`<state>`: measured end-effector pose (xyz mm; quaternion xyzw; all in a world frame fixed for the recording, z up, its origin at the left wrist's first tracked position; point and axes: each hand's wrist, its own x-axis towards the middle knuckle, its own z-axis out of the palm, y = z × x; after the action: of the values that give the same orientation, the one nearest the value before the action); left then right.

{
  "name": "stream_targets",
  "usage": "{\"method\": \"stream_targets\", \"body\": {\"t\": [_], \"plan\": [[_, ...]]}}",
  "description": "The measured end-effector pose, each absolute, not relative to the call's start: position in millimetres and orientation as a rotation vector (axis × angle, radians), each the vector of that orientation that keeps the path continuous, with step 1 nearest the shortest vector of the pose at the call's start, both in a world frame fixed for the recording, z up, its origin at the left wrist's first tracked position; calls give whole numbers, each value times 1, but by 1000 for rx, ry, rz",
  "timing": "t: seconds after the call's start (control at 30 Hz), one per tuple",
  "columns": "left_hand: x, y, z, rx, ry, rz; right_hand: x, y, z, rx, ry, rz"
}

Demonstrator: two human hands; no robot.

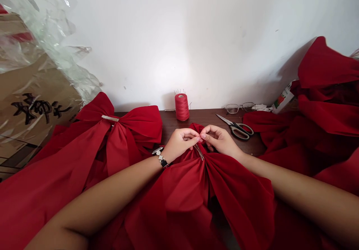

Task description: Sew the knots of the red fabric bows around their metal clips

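Observation:
A large red cloth bow [185, 190] lies under my forearms, with a narrow metal clip [199, 152] along its centre. My left hand [181, 143] and my right hand [218, 139] meet at the bow's top edge, their fingertips pinching a gathered fold of the red cloth just above the clip. A dark-strapped wristwatch [160, 157] sits on my left wrist. A second red bow [134, 124] with its own metal clip [110, 118] lies to the left, close to my left forearm.
On the dark wooden table [202, 117] stand a spool of red thread [182, 107] stuck with pins, black-handled scissors [237, 128] and glasses [238, 107]. Red cloth [322, 104] is heaped at right. A plastic-wrapped cardboard box [33, 93] stands at left, before a white wall [179, 36].

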<state>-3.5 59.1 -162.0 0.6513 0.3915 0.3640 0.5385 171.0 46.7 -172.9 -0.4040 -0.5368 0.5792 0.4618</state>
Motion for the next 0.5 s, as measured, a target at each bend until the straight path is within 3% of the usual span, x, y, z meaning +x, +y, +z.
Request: {"method": "stream_targets", "body": {"t": [0.5], "plan": [[-2,58,-162,1534,920,896,171,46,-173,-1003,-1305,1375]]}}
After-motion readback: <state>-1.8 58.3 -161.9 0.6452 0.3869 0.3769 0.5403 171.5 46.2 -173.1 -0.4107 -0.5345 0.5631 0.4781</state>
